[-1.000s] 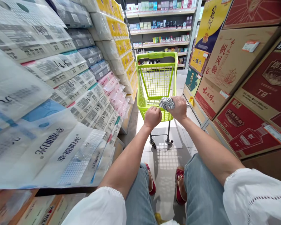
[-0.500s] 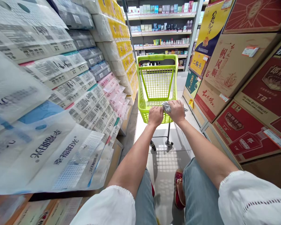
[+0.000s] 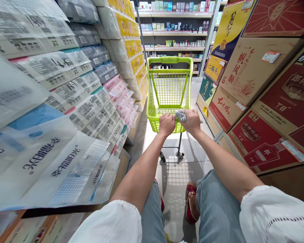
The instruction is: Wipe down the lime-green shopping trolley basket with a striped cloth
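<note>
While both hands wrap the near rim of the green cart, the left hand has its fingers curled fully over the bar, and the right hand is closed as well, pinning a striped cloth against the same bar; the cloth bunches out just inboard of the right thumb, between the two fists. The cart's basket stretches away beyond the knuckles, and its wheels stand on the tiled floor below the wrists.

Steering well here seems to call for even pressure from both palms, since the aisle is narrow; stacked tissue packs bulge in outboard of the left fingers, and slanted cardboard cartons crowd in outboard of the right fingers. A push centred between the fists should hold the basket straight; a heavier push from one hand would likely swing the front toward one stack.

The cloth probably makes the right grip softer than the bare left one; squeezing through the fabric onto the bar, not onto the fabric alone, should stop the hand sliding. Short steps look wise too; a red shoe sits close behind the wheels, well beneath the forearms.
</note>
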A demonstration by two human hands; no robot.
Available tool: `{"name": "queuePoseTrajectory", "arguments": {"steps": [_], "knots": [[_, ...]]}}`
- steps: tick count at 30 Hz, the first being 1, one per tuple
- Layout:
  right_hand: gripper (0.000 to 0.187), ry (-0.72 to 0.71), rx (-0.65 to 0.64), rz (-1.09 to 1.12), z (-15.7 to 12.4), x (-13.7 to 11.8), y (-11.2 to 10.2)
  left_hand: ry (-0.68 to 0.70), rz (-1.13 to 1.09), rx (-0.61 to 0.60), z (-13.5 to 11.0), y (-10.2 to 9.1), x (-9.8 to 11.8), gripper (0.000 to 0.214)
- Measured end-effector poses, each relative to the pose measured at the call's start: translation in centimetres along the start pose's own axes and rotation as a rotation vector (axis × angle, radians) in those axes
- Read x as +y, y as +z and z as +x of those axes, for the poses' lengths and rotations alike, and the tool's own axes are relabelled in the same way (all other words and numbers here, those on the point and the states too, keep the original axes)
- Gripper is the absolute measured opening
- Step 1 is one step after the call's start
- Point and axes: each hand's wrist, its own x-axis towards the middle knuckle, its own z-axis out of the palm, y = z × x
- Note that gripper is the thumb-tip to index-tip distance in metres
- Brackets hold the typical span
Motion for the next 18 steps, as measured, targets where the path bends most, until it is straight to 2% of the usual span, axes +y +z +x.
{"name": "queuePoseTrajectory", "arguments": {"steps": [3, 6, 11, 18], "knots": [[0.033, -0.019, -0.007, -0.005, -0.6, -2.4, 0.1, 0.01, -0.025, 0.005, -0.1, -0.1, -0.7, 0.023], [0.033, -0.057, -0.022, -0.028, -0.7, -2.9, 0.2, 0.028, -0.034, 0.002, -0.1, -0.3, -1.2, 0.02], [0.031, -0.115, -0.046, -0.075, -0.1, -1.1, 0.2, 0.048, -0.046, -0.009, -0.2, -1.0, -1.6, 0.036], [0.034, 0.007, -0.027, 0.107, 1.2, 2.1, -0.1, 0.049, -0.052, 0.008, -0.5, -1.7, -2.7, 0.04]]}}
